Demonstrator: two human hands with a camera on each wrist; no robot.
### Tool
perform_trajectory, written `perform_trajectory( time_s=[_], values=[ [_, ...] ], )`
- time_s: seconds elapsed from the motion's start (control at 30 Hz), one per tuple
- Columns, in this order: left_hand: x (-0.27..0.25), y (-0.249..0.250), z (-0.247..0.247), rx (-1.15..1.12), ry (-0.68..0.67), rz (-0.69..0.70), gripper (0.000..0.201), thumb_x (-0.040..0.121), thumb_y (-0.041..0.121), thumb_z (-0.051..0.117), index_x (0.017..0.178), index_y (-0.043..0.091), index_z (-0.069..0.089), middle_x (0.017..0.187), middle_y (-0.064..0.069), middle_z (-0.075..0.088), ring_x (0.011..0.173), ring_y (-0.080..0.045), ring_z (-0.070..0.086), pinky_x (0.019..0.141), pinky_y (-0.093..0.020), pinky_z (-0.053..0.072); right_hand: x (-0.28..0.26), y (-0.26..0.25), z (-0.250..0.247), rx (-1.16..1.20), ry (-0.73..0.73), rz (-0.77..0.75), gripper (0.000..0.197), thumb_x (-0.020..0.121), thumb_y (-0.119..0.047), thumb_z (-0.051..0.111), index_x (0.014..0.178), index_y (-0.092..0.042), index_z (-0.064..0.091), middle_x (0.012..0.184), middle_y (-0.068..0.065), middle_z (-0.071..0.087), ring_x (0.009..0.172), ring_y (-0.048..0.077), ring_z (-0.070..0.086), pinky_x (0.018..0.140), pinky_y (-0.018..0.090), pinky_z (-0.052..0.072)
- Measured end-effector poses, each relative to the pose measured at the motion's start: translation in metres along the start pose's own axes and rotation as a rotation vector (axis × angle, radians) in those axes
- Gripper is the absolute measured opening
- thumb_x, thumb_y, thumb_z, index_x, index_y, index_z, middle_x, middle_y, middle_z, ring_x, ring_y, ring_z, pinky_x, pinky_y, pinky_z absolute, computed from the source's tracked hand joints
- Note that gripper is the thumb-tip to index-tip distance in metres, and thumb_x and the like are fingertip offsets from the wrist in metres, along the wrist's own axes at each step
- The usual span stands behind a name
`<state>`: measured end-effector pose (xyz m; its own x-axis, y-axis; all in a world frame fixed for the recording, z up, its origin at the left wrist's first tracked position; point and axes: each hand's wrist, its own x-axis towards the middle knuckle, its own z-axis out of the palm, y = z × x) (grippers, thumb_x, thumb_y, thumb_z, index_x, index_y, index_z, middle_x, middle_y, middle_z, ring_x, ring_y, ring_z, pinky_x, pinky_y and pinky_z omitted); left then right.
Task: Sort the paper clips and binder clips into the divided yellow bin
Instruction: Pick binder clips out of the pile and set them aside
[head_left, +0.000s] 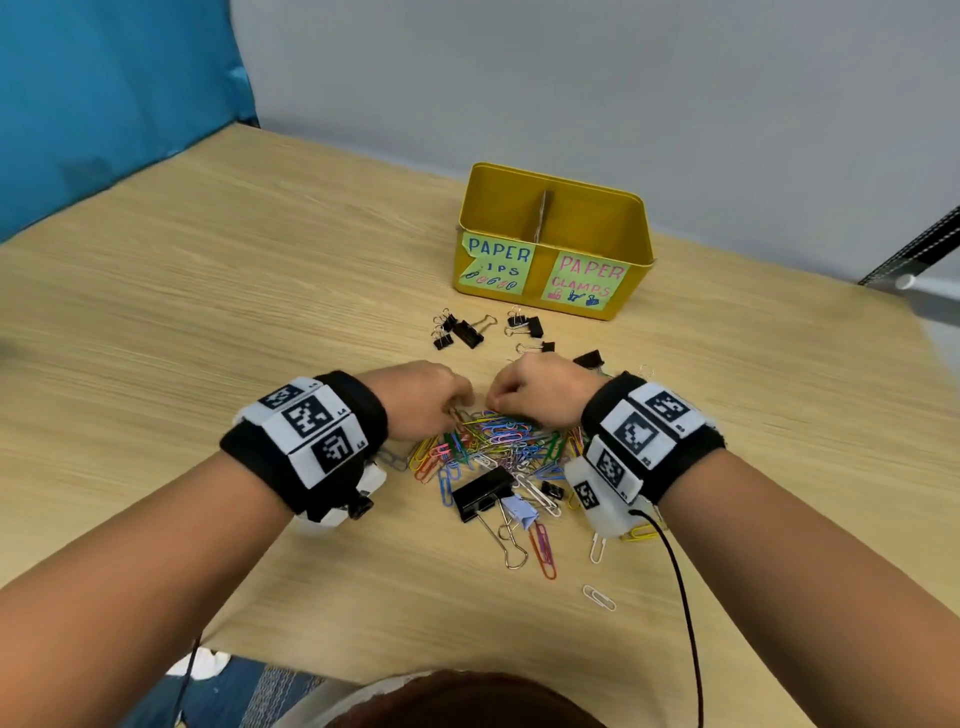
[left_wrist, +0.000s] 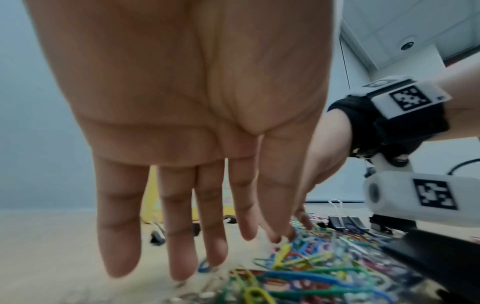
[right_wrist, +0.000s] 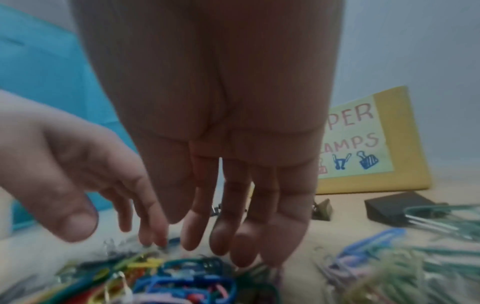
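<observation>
The left hand (head_left: 421, 400) and right hand (head_left: 535, 392), both with fingers extended and grasping nothing, are reaching down onto the far side of the mixed heap of paper clips (head_left: 498, 441), probably to rake a batch together. Small binder clips (head_left: 457, 330) are lying between heap and divided yellow bin (head_left: 631, 208), which is standing toward the desk's (head_left: 260, 291) far edge, labels facing the person.

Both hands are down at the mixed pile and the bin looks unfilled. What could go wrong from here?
1. The paper clips lie tangled, so a grip by the left hand or right hand may lift a chain.
2. The large binder clip sits in that heap and could ride into the yellow bin wrong side.
</observation>
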<state>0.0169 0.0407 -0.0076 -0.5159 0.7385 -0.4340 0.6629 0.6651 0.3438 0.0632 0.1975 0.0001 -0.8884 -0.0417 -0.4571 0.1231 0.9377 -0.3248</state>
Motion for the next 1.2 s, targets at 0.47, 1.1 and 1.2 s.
perform_trajectory(
  time_s=[0.47,1.1,1.2],
  values=[
    [0.002,0.001,0.015,-0.010,0.041,-0.158,0.068,0.071,0.015,0.077,0.129,0.010,0.042,0.124,-0.015,0.046,0.109,-0.031,0.056,0.092,-0.037,0.051,0.008,-0.017,0.019,-0.090,0.035,-0.039,0.053,0.075,-0.028,0.073,0.123,-0.014,0.056,0.120,0.013,0.051,0.110,0.027,0.051,0.084,0.024,0.038],
    [0.023,-0.012,-0.005,-0.506,0.167,-0.188,0.026,0.086,0.006,0.062,0.112,0.002,0.065,0.095,-0.009,0.061,0.064,-0.028,0.066,0.062,-0.030,0.056,0.018,0.013,-0.009,0.581,0.077,0.082,0.013,0.090,0.001,0.052,0.086,-0.012,0.054,0.073,0.002,0.050,0.061,0.014,0.048,0.057,0.027,0.046],
    [0.029,-0.015,-0.017,-0.747,0.221,-0.166,0.023,0.086,-0.004,0.058,0.109,-0.005,0.064,0.072,-0.003,0.060,0.051,-0.013,0.062,0.058,-0.022,0.057,0.019,0.010,-0.018,0.804,0.157,0.096,0.031,0.091,0.008,0.046,0.072,-0.015,0.051,0.069,0.004,0.050,0.059,0.013,0.046,0.052,0.024,0.045]
  ],
)
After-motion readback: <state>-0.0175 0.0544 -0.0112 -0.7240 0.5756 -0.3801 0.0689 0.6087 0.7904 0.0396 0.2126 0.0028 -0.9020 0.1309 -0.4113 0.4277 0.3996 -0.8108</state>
